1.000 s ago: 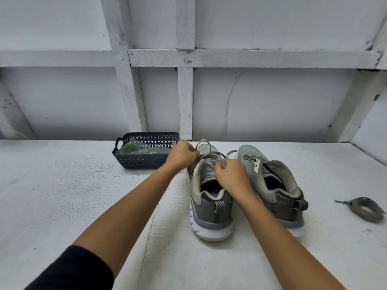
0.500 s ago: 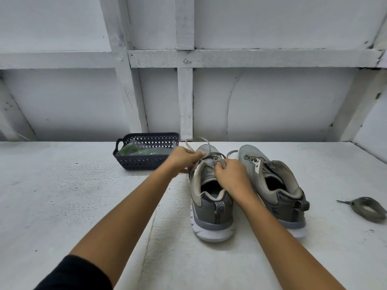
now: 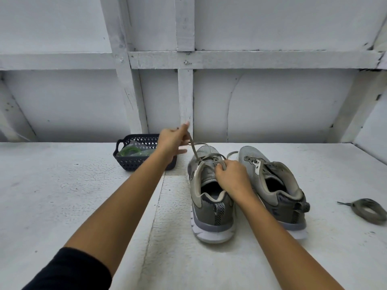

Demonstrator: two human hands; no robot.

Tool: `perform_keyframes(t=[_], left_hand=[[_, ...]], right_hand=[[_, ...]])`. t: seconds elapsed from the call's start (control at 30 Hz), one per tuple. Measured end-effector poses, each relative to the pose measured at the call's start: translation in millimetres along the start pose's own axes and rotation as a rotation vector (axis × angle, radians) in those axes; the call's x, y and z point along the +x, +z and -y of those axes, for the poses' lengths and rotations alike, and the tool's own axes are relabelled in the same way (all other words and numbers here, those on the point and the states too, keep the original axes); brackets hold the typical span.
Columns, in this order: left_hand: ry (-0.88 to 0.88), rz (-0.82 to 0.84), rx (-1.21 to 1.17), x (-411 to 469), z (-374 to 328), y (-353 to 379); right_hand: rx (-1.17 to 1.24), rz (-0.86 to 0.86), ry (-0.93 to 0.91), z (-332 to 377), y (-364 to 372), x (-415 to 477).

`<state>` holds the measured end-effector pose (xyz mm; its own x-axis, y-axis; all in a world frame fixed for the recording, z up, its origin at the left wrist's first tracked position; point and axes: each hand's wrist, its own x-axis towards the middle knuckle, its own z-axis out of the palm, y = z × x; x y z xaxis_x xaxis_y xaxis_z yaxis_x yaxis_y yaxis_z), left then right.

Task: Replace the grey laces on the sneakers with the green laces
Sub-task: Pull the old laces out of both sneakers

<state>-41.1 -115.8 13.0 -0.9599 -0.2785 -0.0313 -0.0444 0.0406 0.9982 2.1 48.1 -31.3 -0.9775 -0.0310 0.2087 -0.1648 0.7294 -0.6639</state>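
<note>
Two grey sneakers stand side by side, heels toward me. The left sneaker (image 3: 211,206) still carries a grey lace (image 3: 193,150). My left hand (image 3: 172,142) pinches one strand of that lace and holds it taut, up and to the left above the toe. My right hand (image 3: 231,177) grips the lace at the upper eyelets, over the tongue. The right sneaker (image 3: 276,189) has open, lace-free eyelets. Green laces (image 3: 129,152) lie in a dark basket (image 3: 134,164) behind my left arm.
A coiled grey lace (image 3: 368,210) lies on the white surface at the far right. A white wall with wooden battens (image 3: 185,95) rises right behind the shoes. The basket sits just left of the left sneaker's toe.
My left hand has lifted up and to the left, drawing a strand of grey lace out of the left sneaker. My right hand stays at the eyelets.
</note>
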Motion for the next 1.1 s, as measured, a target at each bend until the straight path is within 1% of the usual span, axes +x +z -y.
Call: perform_keyframes(t=[0.07, 0.13, 0.23, 0.27, 0.3, 0.33, 0.4, 0.47, 0.5, 0.53, 0.57, 0.6, 0.7, 0.73, 0.8, 0.87, 0.97, 1.1], left_hand=[[0.008, 0.084, 0.312, -5, 16, 6], [0.051, 0.128, 0.531, -4, 34, 14], [0.187, 0.040, 0.746, -3, 45, 18], [0.214, 0.030, 0.755, -1, 44, 18], [0.211, 0.031, 0.703, 1, 41, 17], [0.181, 0.030, 0.589, 5, 36, 15], [0.090, -0.001, 0.242, 11, 21, 6], [0.041, -0.068, -0.092, 18, 4, -3], [0.034, -0.101, -0.175, 21, -1, -7], [0.038, -0.117, -0.191, 21, -4, -9], [0.042, -0.105, -0.145, 19, -4, -9], [0.037, -0.062, -0.048, 15, -2, -7], [-0.010, 0.134, 0.407, 5, 22, 4], [0.004, 0.165, 0.515, 3, 31, 8], [0.102, 0.123, 0.629, 2, 44, 14], [0.184, 0.058, 0.682, 1, 46, 16], [0.211, 0.017, 0.675, 6, 40, 14], [0.183, -0.198, 0.394, 23, 27, -2]], right_hand=[[-0.005, 0.000, 0.002, 0, 0, 0], [-0.004, 0.004, 0.008, 0, 0, 1], [0.000, -0.004, 0.009, 0, 0, 1], [0.004, -0.008, 0.009, 0, 1, 1], [0.007, -0.010, 0.010, 0, 0, 1], [0.009, -0.009, 0.012, 0, 0, 0], [0.002, -0.010, 0.017, 1, 0, 0], [-0.011, -0.021, 0.007, 1, 0, 0], [-0.014, -0.023, 0.000, 1, 0, 0], [-0.015, -0.024, -0.003, 1, 0, -1], [-0.016, -0.024, -0.002, 1, -1, -1], [-0.017, -0.023, 0.002, 1, -1, -1], [-0.025, -0.023, 0.006, 3, -1, -1], [-0.031, -0.023, 0.006, 3, -1, -1], [-0.035, -0.019, 0.009, 3, 0, 0], [-0.028, -0.016, 0.010, 3, 0, 0], [-0.015, -0.004, 0.016, 1, 0, 0], [0.006, 0.002, 0.015, 1, 0, 0]])
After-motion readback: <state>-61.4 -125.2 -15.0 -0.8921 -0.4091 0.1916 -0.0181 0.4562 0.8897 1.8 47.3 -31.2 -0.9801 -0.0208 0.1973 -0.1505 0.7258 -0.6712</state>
